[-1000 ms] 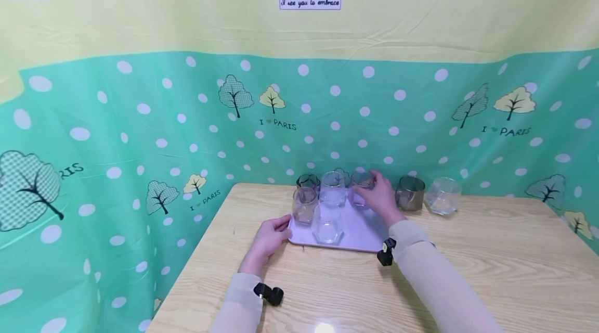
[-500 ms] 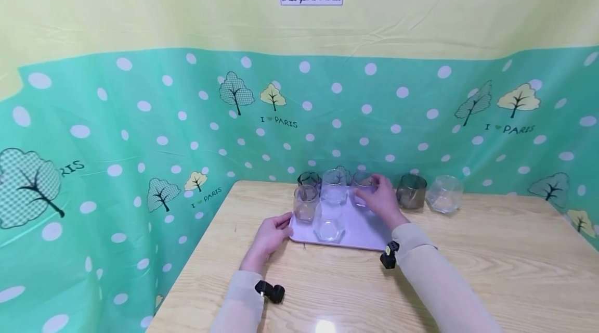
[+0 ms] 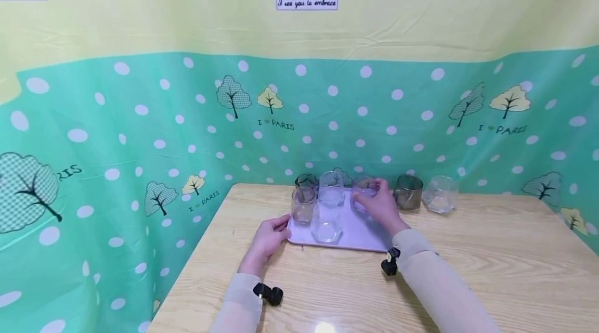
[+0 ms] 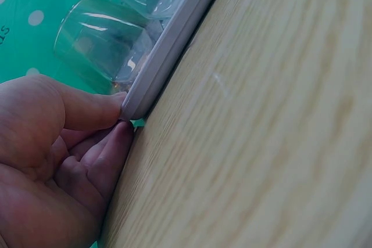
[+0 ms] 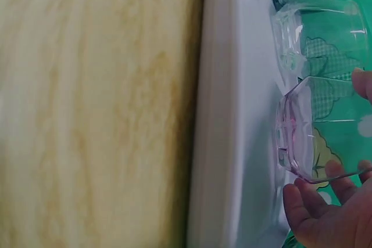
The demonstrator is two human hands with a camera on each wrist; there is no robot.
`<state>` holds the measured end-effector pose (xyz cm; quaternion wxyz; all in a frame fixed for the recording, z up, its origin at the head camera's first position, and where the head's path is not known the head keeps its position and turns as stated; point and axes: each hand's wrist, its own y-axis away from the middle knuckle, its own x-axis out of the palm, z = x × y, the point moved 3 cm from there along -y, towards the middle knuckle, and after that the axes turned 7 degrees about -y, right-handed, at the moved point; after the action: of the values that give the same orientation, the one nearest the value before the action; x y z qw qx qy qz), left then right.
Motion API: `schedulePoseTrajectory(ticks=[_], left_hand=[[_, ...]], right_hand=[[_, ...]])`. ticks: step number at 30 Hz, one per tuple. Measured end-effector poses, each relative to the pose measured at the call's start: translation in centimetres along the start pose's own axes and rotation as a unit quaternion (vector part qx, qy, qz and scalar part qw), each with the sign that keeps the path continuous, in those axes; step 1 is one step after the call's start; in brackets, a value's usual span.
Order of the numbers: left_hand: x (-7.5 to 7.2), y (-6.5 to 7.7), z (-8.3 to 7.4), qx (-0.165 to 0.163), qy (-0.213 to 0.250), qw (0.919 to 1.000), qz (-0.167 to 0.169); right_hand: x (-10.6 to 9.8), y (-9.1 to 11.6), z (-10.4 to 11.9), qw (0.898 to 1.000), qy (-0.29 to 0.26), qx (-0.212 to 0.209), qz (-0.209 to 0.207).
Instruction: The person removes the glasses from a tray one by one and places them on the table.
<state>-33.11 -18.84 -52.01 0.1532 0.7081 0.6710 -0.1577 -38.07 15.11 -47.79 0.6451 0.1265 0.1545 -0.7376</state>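
A pale lilac tray (image 3: 357, 231) lies on the table, several drinking glasses standing on it. My left hand (image 3: 267, 242) pinches its left edge; in the left wrist view, the thumb (image 4: 93, 108) is on top and curled fingers lie below the rim. At the tray's back right, my right hand (image 3: 385, 209) holds a pinkish clear drinking glass (image 3: 359, 195), its base close over the tray. Thumb and fingers grip opposite sides of this glass in the right wrist view. Beside it is a clear glass (image 3: 331, 190); an amber glass (image 3: 301, 214) and a clear hexagonal-based glass (image 3: 327, 230) stand nearer.
A dark glass (image 3: 304, 181) stands at the tray's back left, partly hidden by the amber one. Right of the tray, a smoky dark glass (image 3: 408, 193) and a clear glass (image 3: 441, 196) stand on the wooden table (image 3: 491, 260). A patterned green cloth (image 3: 327, 114) hangs behind.
My right hand has brought the pinkish glass slightly down and nearer to me over the tray. The left hand stays at the tray's edge.
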Motion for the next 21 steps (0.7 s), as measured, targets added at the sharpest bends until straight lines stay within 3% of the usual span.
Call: schedulePoseTrajectory(ticks=[21], left_hand=[[0.02, 0.33, -0.33, 0.001, -0.013, 0.9999, 0.0]], right_hand=[[-0.02, 0.39, -0.24, 1.0, -0.011, -0.016, 0.001]])
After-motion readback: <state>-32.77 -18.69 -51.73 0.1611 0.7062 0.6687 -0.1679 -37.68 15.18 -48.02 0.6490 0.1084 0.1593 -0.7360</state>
